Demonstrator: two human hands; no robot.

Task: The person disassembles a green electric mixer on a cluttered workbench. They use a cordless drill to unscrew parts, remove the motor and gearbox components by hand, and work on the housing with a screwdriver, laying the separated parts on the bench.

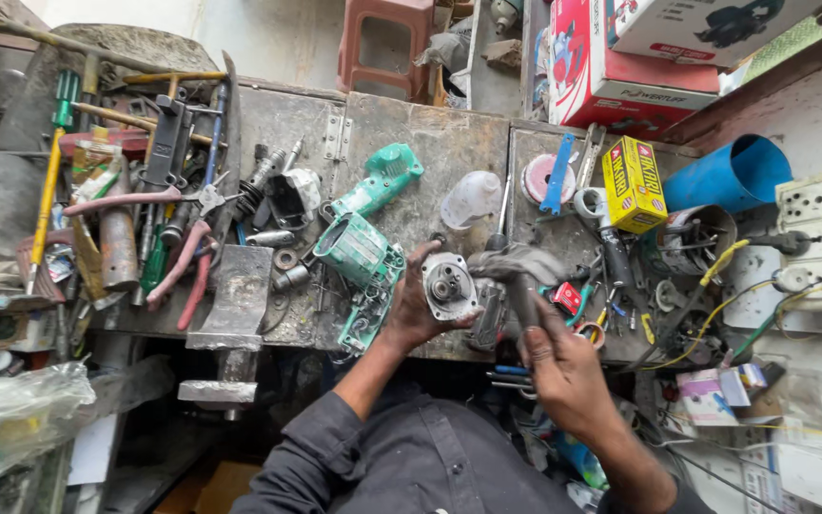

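Tools litter the grimy metal workbench [430,143]; left hand [416,309] grips a round gear housing [449,286], right hand [563,376] clutches a rag [520,262].

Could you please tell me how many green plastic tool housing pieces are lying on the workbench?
2. One green plastic housing with a pistol handle lies at the bench's centre; a green open housing shell lies just below it, beside the left hand. Clutter may hide others.

Green tool housing [365,249]; yellow box [634,184]; blue pipe [733,175]; pink-handled pliers [183,262].
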